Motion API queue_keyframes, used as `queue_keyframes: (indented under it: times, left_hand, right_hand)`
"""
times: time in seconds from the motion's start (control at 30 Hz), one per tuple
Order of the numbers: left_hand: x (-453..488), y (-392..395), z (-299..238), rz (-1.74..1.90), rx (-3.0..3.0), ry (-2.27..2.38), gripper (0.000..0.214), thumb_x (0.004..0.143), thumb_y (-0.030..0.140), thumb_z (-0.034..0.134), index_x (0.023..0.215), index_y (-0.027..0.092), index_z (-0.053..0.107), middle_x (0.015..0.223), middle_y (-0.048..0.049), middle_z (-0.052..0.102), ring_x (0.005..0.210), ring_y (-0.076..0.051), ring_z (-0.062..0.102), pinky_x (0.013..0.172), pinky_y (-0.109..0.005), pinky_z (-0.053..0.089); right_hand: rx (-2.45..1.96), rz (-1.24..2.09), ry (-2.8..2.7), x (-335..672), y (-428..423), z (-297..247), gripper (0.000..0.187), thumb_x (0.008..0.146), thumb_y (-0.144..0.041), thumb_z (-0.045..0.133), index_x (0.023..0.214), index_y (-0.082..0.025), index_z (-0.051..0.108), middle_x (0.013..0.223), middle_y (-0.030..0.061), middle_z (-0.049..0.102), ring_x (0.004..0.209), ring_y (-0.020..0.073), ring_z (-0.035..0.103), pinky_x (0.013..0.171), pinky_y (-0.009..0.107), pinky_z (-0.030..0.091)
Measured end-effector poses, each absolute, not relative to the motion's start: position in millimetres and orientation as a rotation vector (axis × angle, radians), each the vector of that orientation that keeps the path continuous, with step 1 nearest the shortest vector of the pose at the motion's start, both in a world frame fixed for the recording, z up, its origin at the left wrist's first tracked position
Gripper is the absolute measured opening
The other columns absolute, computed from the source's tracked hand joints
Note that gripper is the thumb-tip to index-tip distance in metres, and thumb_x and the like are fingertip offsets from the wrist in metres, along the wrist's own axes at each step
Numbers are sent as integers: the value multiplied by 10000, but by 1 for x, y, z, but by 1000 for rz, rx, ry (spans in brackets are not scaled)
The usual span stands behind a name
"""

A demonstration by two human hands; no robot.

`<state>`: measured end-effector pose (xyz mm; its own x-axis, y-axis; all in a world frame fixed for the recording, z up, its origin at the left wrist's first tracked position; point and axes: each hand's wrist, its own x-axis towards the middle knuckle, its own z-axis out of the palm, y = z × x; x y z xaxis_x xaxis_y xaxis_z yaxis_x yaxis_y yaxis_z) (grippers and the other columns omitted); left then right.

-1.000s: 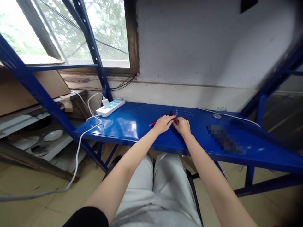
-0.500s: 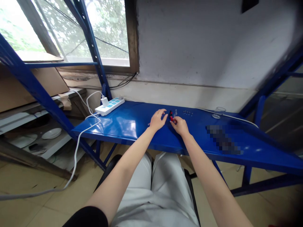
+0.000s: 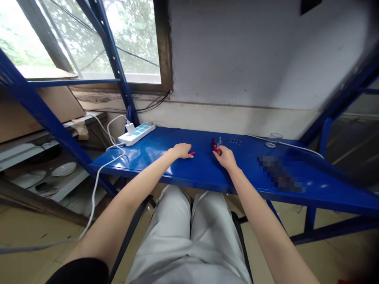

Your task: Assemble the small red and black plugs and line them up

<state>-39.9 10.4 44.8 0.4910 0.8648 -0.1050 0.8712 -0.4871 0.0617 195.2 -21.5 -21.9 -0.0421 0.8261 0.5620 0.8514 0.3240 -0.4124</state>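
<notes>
On the left part of the blue table, my left hand (image 3: pixel 181 150) reaches low, its thumb and fingers closed about a small red piece (image 3: pixel 192 153) whose kind I cannot make out. My right hand (image 3: pixel 226 157) pinches a small red cylinder-like piece (image 3: pixel 215 148) near the table's middle. Just behind that piece is a small black object (image 3: pixel 213 141), either touching it or close to it. Small clear pieces (image 3: pixel 219 141) stand beside the right fingertips. A short way right of them lie several tiny pieces (image 3: pixel 235 141), too small to name.
The blue table (image 3: pixel 160 161) runs along the wall. A white power strip (image 3: pixel 136 134) with a plugged-in charger is at its left end. To the right are a clear glass (image 3: pixel 273 140), a white cable (image 3: pixel 302 149) and a blurred-out dark object (image 3: pixel 280 174).
My left hand has moved left and toward me, away from the right hand, to the small red piece. The right hand stays nearly still with its red piece.
</notes>
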Motion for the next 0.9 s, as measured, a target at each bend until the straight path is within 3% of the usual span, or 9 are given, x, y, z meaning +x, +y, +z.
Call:
queue_keyframes:
  times: [0.17, 0.37, 0.6, 0.9]
  left_hand:
    - [-37, 8, 35, -223, 2784, 1496, 271, 890, 282, 377, 1064, 129, 517, 1029, -180, 626, 982, -274, 604, 763, -337, 459]
    - [-55, 27, 27, 100, 2626, 1664, 284, 898, 305, 351, 1092, 127, 456, 1028, -175, 624, 932, -267, 619, 751, -337, 465]
    - [-82, 52, 12, 553, 2319, 1828, 191, 797, 243, 503, 948, 138, 553, 901, -125, 646, 846, -231, 618, 733, -303, 457]
    - [-85, 66, 6, 637, 2137, 1944, 129, 714, 272, 598, 781, 162, 607, 814, -78, 651, 789, -190, 609, 730, -274, 462]
  right_hand:
    - [-1480, -45, -1850, 196, -20, -24, 206, 803, -388, 484, 699, -210, 474, 627, 6, 492, 530, 128, 433, 522, 254, 294]
    - [-1486, -35, -1844, 197, -20, -25, 210, 802, -395, 484, 699, -213, 467, 637, 8, 498, 544, 133, 444, 522, 254, 299]
    - [-1487, -16, -1842, 196, -22, -22, 220, 803, -404, 483, 696, -212, 465, 630, 10, 489, 538, 135, 442, 507, 255, 298]
    - [-1481, 18, -1824, 195, -24, -21, 252, 802, -436, 482, 694, -209, 476, 623, 15, 493, 539, 134, 437, 509, 255, 302]
